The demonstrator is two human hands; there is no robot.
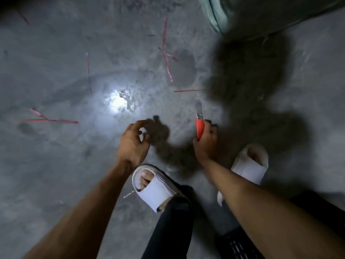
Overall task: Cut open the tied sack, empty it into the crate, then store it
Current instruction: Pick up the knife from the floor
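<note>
Knife — orange-handled utility cutter (200, 126), blade out — gripped in my right hand (206, 144); left hand (133, 143) loosely curled, empty. Pale woven sack (261, 14) not yet cut, I judge.

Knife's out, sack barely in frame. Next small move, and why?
Probably step toward the sack at upper right and reach for it with the empty left hand. The right hand already holds the orange knife, blade out, but the sack lies well beyond both hands.

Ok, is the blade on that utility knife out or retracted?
Out. A silvery blade sticks past the front of the orange utility knife, gripped in the right hand and pointing away from the person.
</note>
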